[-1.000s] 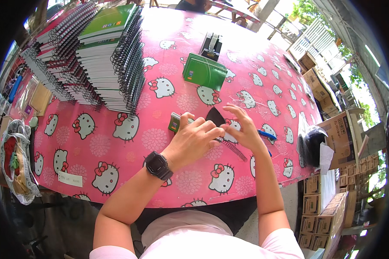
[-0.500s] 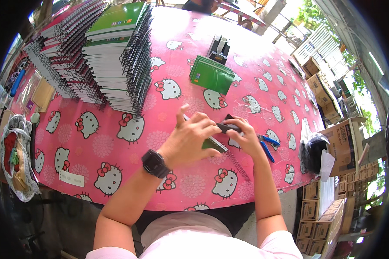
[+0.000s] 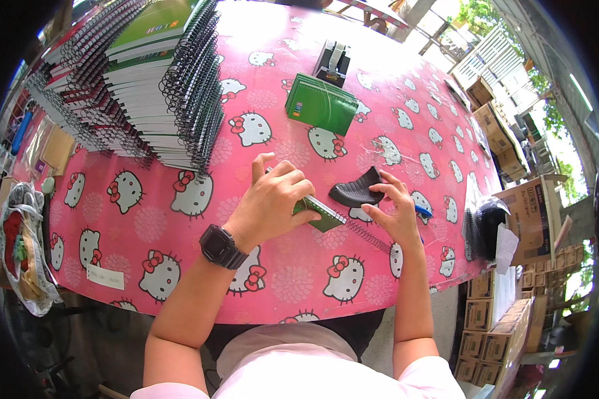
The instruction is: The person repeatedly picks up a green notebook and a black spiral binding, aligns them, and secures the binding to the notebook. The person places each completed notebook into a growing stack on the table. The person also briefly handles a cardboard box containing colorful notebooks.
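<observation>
My left hand [image 3: 273, 199] is closed around a small green notebook [image 3: 327, 218], gripping it near the table's middle. A row of binding holes shows along the notebook's white edge. From its near right corner a thin dark wire coil [image 3: 369, 237] trails beneath my right wrist. My right hand [image 3: 398, 203] has its fingertips on the right end of a black, ribbed, curved piece [image 3: 356, 191], just beyond the notebook. Partly behind the right hand lie blue-handled pliers [image 3: 423, 211], with only a bit of handle showing.
Tall stacks of spiral notebooks [image 3: 146, 93] stand at the far left. Ahead are several green covers [image 3: 322, 106] and a black tape dispenser [image 3: 333, 63]. A paper slip [image 3: 105, 276] lies near left. A bag [image 3: 26, 249] hangs by the left edge; cardboard boxes [image 3: 522, 213] are at right.
The black piece has been turned, so its broad ribbed side now shows. My right hand has shifted right and covers more of the pliers. My left hand has moved slightly left with the notebook.
</observation>
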`<state>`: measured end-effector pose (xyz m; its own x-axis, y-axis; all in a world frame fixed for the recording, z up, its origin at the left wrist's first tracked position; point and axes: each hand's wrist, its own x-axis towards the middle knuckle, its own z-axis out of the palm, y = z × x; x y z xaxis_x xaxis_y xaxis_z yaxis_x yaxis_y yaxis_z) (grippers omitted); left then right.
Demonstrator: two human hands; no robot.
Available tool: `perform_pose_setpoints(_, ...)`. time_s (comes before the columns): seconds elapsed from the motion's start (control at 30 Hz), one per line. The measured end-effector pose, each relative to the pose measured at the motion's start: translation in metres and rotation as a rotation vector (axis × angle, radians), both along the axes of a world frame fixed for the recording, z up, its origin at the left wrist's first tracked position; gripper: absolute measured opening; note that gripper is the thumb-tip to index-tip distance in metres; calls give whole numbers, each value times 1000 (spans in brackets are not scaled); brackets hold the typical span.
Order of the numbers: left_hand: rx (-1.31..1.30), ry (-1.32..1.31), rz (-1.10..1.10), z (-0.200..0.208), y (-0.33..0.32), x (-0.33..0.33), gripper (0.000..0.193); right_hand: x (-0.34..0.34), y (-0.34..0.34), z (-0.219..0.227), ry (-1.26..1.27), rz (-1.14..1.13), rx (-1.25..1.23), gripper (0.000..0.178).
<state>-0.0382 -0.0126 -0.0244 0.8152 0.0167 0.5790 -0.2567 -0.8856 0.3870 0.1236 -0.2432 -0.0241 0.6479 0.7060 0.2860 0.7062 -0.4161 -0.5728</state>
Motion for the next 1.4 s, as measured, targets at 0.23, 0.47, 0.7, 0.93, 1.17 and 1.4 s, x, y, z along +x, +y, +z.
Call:
perform_pose_setpoints(0.23, -4, 18, -16, -2, -1, 2, 32, -16, 20, -14, -232, -18, -152, 53)
perform_pose_setpoints(0.47, -10, 9, -10, -7, 0, 2, 32, -41, 13, 35, 751, 585, 434, 43)
perform_pose_setpoints(0.7, -57, -64, -32, -11, 1, 3, 30, -34, 30, 49, 401, 372, 151, 46)
perform_pose_setpoints(0.93, -66, -81, -32, -8, 0, 6, 30, -31, 37, 54, 256, 274, 99, 41)
perform_pose_setpoints(1.17, -132, -75, -41, -7, -1, 5, 45, -30, 32, 14, 862, 352, 144, 57)
perform_pose_setpoints(1.4, -1101, 163, -245, -30, 17, 13, 64, -38, 34, 12, 1176, 494, 242, 71)
